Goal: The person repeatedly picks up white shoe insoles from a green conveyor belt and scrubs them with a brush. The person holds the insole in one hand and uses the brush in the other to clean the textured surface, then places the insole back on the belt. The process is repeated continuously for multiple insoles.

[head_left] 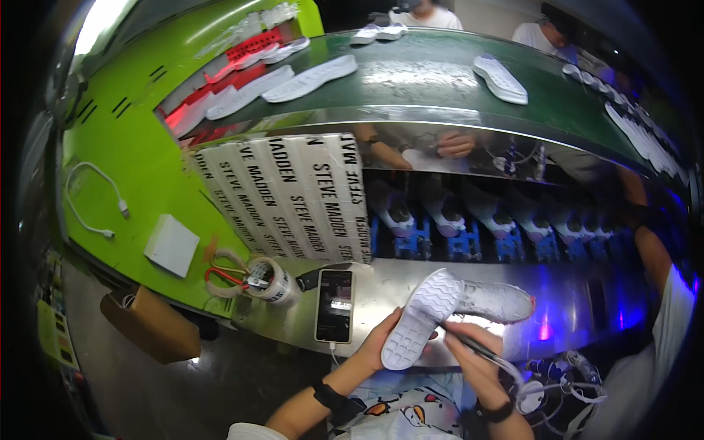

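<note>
My left hand (378, 343) is closed round the edge of a white shoe sole (424, 315), its grooved tread turned up toward me. The sole is tilted, held above the metal bench. In my right hand (475, 365) is a dark pen-shaped tool (473, 343), with what looks like a grey hose or cord trailing off to the right. The tool's tip is close to the sole's right edge; I cannot tell whether they touch. Beyond the held sole, a second whitish sole-shaped piece (499, 302) lies on the bench, partly covered by it.
A phone (334, 302) with a cable, a tape roll (277, 284) and red-handled scissors (229, 275) are at left. Behind stands a printed cardboard panel (286, 198). White soles (501, 79) ride a green conveyor (418, 77). Another person's arm (653, 253) and tangled cords (568, 385) are at right.
</note>
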`<state>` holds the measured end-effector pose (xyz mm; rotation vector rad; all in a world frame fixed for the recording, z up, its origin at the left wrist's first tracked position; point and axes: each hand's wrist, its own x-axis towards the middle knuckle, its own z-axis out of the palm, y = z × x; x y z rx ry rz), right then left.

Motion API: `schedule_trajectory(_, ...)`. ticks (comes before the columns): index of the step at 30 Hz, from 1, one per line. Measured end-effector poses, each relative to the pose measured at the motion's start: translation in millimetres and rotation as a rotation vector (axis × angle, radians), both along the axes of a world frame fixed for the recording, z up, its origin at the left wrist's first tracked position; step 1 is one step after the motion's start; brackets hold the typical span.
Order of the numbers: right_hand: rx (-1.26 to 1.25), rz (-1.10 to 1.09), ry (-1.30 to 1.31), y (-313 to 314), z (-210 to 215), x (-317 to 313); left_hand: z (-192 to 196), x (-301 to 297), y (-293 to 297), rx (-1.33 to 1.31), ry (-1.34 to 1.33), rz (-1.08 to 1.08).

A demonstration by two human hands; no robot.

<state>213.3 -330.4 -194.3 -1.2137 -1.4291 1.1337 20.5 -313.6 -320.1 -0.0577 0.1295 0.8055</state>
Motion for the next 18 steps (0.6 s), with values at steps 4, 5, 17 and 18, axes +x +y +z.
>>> schedule_trajectory(4, 0.440, 0.137, -0.264, -6, -38, -13, -21, 18, -8, -0.115, 0.085, 0.167)
schedule_trajectory(5, 0.516, 0.251, -0.236, -9, -37, -17, -8, 20, -7, 0.028, 0.161, 0.187)
schedule_trajectory(17, 0.248, 0.348, -0.186, 13, -21, -14, -10, 7, 21, 0.026, 0.027, 0.251)
schedule_trajectory(18, 0.250, 0.494, -0.166, 12, -25, -9, -12, 3, 25, 0.123, -0.020, 0.149)
